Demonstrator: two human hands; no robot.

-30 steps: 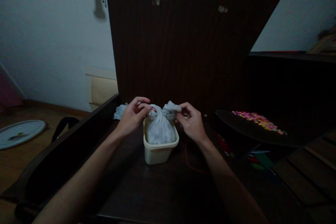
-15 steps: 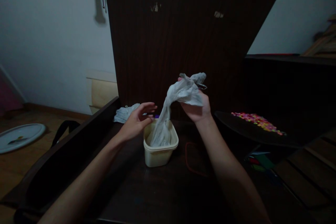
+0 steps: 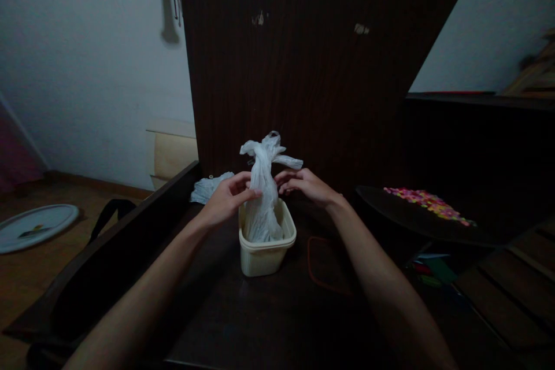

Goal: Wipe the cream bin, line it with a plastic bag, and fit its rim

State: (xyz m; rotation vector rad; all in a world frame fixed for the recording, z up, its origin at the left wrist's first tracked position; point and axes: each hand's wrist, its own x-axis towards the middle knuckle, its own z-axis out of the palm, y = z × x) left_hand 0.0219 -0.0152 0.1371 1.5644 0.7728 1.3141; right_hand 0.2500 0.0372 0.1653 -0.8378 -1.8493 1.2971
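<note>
A whitish plastic bag (image 3: 265,185) stands twisted and upright, its lower part inside a cream plastic tub (image 3: 262,260) and its loose ends flopping out at the top. My left hand (image 3: 228,195) grips the bag from the left, thumb across its front, the other fingertips hidden behind it. At the bag's right side, my right hand (image 3: 310,186) has curled fingers against its edge; the exact contact of the tips is hard to see. The tub rests on a dark wooden surface (image 3: 243,312).
Another crumpled whitish bag (image 3: 210,187) lies behind my left hand. A reddish rim-shaped lid (image 3: 327,266) lies right of the tub. Colourful small pieces (image 3: 429,203) cover a dark curved shelf (image 3: 390,214) at right. A raised wooden edge (image 3: 130,243) runs along the left.
My right hand has let go of the bag's top end and come down beside it. The bag has swung from leaning right to upright. My left hand has moved right onto it.
</note>
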